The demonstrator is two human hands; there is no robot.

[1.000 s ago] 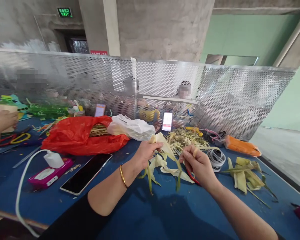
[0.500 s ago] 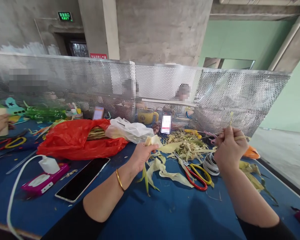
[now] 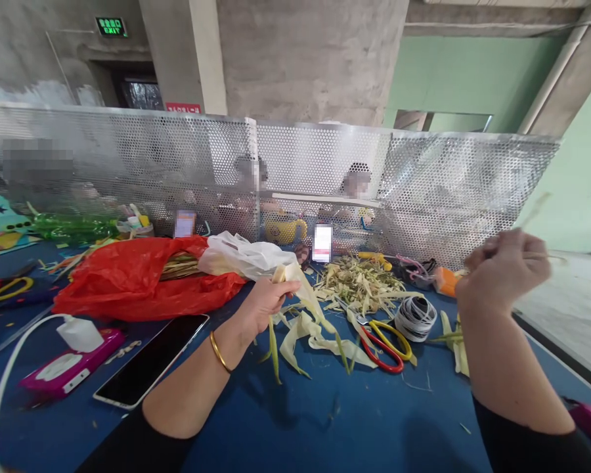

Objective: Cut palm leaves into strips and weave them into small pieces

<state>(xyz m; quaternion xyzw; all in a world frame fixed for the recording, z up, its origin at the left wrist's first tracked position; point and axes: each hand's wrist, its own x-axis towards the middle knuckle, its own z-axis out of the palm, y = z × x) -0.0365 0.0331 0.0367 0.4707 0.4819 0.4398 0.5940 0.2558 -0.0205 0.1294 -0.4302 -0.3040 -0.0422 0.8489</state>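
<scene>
husk roll [image 3: 278, 274] is up over the desk [image 3: 325, 420], left of centre, pinched between thumb and fingers of the left hand [image 3: 268, 301]. progress, my read: partway. roll looks formed, but a wide strip [image 3: 306, 295] trails from it, not wound in; loose husk strips [image 3: 300, 335] lie below, uncut as far as i can tell. right hand [image 3: 507, 269] is raised far right, fingers bunched, seemingly pinching a thin strand [image 3: 536, 210]; blurred. roll is short, end tipped up and far, exact axis mostly hidden by fingers. strip's long axis slopes down, near and right.
</scene>
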